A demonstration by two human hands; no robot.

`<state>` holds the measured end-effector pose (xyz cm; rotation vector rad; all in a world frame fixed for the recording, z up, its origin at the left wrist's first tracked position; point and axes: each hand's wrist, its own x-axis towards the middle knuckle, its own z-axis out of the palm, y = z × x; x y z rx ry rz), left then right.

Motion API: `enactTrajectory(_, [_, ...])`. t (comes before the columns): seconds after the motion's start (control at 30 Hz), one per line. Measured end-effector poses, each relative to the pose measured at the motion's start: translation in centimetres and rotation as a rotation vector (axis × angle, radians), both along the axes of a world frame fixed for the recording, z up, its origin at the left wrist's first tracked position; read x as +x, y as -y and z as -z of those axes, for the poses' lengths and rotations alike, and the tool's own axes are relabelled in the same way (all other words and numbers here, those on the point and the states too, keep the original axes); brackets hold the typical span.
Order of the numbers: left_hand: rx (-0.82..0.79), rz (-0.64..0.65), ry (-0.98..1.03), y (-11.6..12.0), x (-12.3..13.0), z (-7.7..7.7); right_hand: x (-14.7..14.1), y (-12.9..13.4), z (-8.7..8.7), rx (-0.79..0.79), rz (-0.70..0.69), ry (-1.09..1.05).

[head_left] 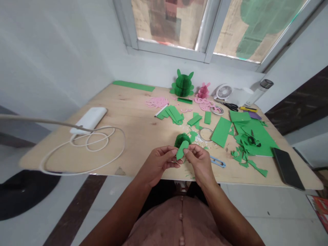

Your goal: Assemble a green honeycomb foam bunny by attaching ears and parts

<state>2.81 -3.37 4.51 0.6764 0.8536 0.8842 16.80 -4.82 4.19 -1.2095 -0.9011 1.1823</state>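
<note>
Near the table's front edge, a small green paper piece [182, 150] with a rounded top is pinched between both hands. My left hand [164, 158] grips its left edge with thumb and fingers. On the right side, my right hand [199, 158] has its thumb on the same piece. Just behind the fingertips sits a dark green pleated paper ball [181, 139], partly hidden by the piece. Close to my right hand lies a blue cutter [217, 161]. A ring of tape [206, 134] rests a little farther back.
Green sheets [258, 135], scraps and a black phone [288, 168] lie right. At the back stand a green paper figure [182, 85], a pink one [203, 91], a fan [223, 91] and a bottle [259, 93]. A white power bank [89, 120] with a cable lies left.
</note>
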Motion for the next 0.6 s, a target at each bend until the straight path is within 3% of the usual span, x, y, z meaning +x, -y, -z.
enactTrajectory(0.4, [0.205, -0.095, -0.244, 0.08, 0.93, -0.24, -0.14, 0.15, 0.35, 0.003, -0.014, 0.045])
enactTrajectory(0.6, [0.226, -0.098, -0.279, 0.26, 0.81, -0.31, 0.01, 0.23, 0.21, 0.014, -0.031, 0.034])
